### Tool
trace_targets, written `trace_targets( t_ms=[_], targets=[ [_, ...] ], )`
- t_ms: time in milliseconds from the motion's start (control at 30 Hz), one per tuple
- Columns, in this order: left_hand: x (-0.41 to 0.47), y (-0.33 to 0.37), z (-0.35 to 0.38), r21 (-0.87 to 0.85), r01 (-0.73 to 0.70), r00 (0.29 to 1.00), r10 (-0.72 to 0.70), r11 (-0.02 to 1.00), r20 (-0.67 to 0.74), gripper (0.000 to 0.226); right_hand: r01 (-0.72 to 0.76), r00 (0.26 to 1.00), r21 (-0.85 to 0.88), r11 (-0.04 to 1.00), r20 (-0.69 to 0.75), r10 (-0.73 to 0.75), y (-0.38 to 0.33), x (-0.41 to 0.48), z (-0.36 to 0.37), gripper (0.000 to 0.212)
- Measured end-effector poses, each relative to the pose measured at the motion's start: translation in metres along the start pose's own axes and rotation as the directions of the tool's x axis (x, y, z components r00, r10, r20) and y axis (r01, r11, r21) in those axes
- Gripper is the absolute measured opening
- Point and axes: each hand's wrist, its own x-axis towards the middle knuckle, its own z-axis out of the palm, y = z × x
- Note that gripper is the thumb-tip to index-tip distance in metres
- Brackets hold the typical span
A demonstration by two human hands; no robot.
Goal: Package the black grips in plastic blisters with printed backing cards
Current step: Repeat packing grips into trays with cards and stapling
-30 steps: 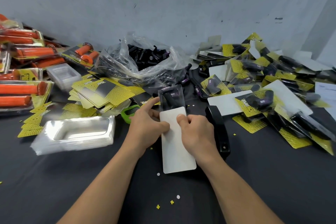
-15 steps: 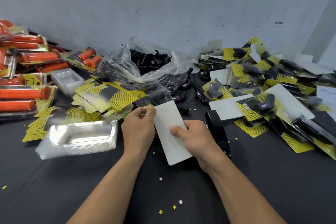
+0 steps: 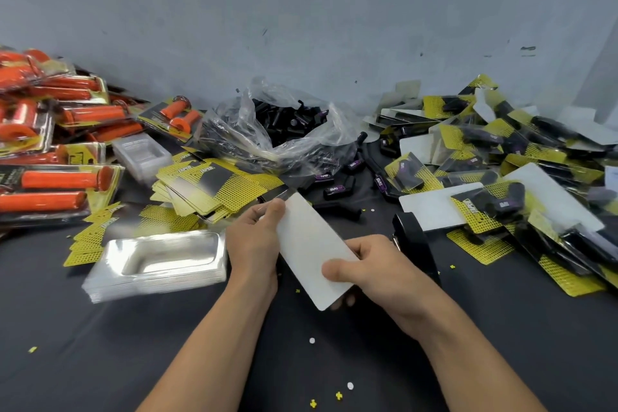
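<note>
**Fig. Card in both hands, blank side up**

Card (image 3: 311,251) is held tilted over the table (image 3: 100,344), front-centre, white back facing up; printed face not visible. L hand (image 3: 254,244) pinches the far edge, thumb on top, fingers curled beneath. R hand (image 3: 378,271) grips the near end, thumb pressed on the white face, fingertips showing under the corner. Whether a blister w/ a grip sits beneath can't be told from here, as the card hides it.

Step, as judged: mating card to blister, or squaring the two up before fastening. Next move prob. calls for edges flush and a firm pinch so nothing slides. After that, a reach to the stapler (image 3: 414,251), lying just R of the R hand.

Containers:
- **Bag:** clear bag (image 3: 240,134), mouth open, behind the hands. It holds a heap of loose black grips (image 3: 287,120); a few more lie on the table betw. bag and card.
- **Blisters:** blister stack (image 3: 157,264), nested, top one empty, just L of the L hand. Smaller stack (image 3: 143,152) farther back-L, likewise empty.
- **Cards:** card stack (image 3: 214,184), yellow-black print up, betw. the two blister stacks.
- **Finished work:** packs (image 3: 495,207), each a black grip under clear plastic on a card, piled R of the stapler, some face down. Orange packs (image 3: 50,144) piled far L.
- **Scraps:** paper bits (image 3: 339,395) scattered near the forearms.
</note>
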Motion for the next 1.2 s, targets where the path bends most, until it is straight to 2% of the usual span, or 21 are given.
trace_targets(
  t_ms=[100,167,233,333,500,733,967,1100,1200],
  targets=[
    [-0.002,0.003,0.001,-0.044,0.025,0.999,-0.023,0.999,0.048,0.024,-0.022,0.993,-0.037,0.999,-0.12,0.018,0.003,0.002,0.0,0.019],
    [-0.005,0.004,0.003,-0.052,0.054,0.991,-0.047,0.997,0.128,0.018,-0.058,0.98,-0.072,0.996,-0.195,0.043,0.005,0.004,0.001,0.028],
    [-0.006,0.003,0.003,-0.058,0.062,0.98,-0.05,0.996,0.19,0.01,-0.089,0.974,-0.098,0.991,-0.216,0.066,0.006,0.005,0.002,0.03],
    [-0.005,0.001,0.001,-0.071,0.041,0.977,-0.025,0.997,0.211,0.012,-0.116,0.973,-0.103,0.988,-0.212,0.092,0.005,0.006,0.002,0.03],
    [-0.005,0.0,0.002,-0.088,0.036,0.98,-0.018,0.995,0.199,0.018,-0.141,0.972,-0.061,0.988,-0.2,0.126,0.006,0.006,0.0,0.025],
    [-0.002,0.002,0.002,-0.152,0.112,0.989,-0.094,0.982,0.117,0.012,-0.096,0.978,-0.075,0.993,-0.193,0.08,0.012,0.011,-0.001,0.028],
    [0.0,-0.005,0.001,0.024,-0.084,0.996,0.084,0.996,-0.005,0.011,-0.095,0.995,0.03,0.995,-0.032,0.096,0.01,0.008,-0.008,0.01],
    [-0.001,-0.005,0.002,0.111,-0.147,0.989,0.148,0.983,-0.004,0.022,-0.101,0.994,0.04,0.994,-0.036,0.103,0.01,0.008,-0.009,0.009],
    [0.001,-0.006,-0.001,0.141,-0.164,0.985,0.169,0.976,-0.027,0.011,-0.087,0.996,0.044,0.995,-0.02,0.088,0.01,0.008,-0.008,0.013]
  ],
)
